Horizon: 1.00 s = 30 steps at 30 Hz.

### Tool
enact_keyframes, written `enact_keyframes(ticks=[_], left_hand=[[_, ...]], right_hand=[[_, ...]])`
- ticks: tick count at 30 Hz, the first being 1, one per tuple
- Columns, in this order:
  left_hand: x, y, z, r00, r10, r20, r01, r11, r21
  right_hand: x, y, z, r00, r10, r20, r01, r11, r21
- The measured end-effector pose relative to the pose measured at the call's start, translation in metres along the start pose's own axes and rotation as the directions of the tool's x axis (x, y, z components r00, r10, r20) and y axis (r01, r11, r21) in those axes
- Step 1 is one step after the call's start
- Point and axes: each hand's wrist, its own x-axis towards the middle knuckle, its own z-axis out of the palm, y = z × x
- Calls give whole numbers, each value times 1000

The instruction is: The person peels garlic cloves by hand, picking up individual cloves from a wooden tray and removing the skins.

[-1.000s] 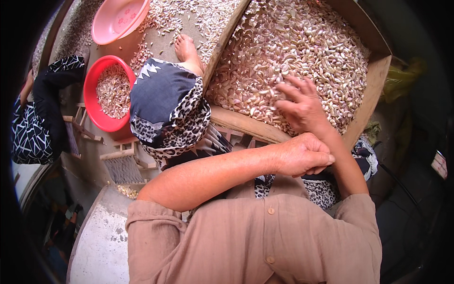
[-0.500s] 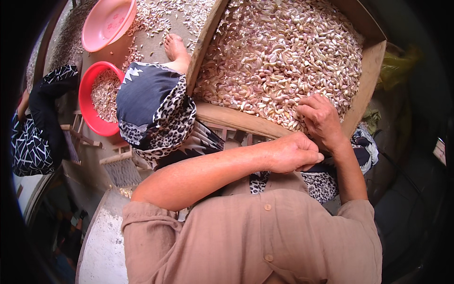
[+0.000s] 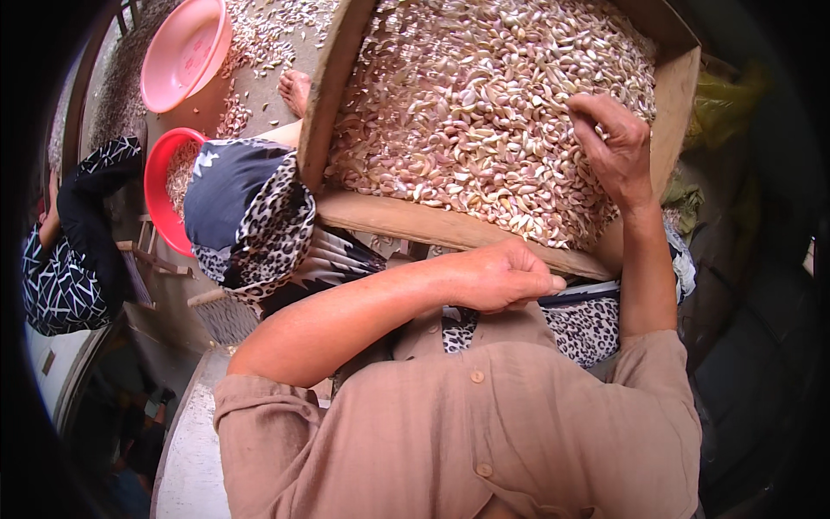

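Right hand (image 3: pixel 609 143) lay on the heaped pale garlic cloves (image 3: pixel 484 104) in the shallow wooden tray (image 3: pixel 432 227), fingers curled, apparently pinching cloves. Left hand (image 3: pixel 497 277), loosely fisted below the tray's near edge, sat farther off.

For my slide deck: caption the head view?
Right hand picks through garlic cloves in a wooden tray; left hand rests closed.

Wooden tray (image 3: pixel 432 227) walls ring the garlic cloves (image 3: pixel 484 112); entry only from above. Right hand (image 3: pixel 609 143) occupies right side; left and centre of pile open. Left hand (image 3: pixel 497 277) lies just outside near wall. Co-worker's patterned headscarf (image 3: pixel 246 208) crowds tray's left corner
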Motion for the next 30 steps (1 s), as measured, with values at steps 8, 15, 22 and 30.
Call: enact_keyframes(ticks=[8,15,22,30], left_hand=[[-6,11,-2,996,-48,72,50,999,-21],[-8,19,-6,988,-126,91,133,989,-67],[-7,28,-8,992,-75,99,87,989,-118],[-8,22,3,989,-80,127,94,990,-108]], right_hand=[[3,31,-12,985,-86,-148,61,984,-165],[4,42,-6,912,302,-279,-189,911,367],[-1,60,6,810,557,-186,-313,677,666],[1,69,21,827,504,-249,-291,763,577]])
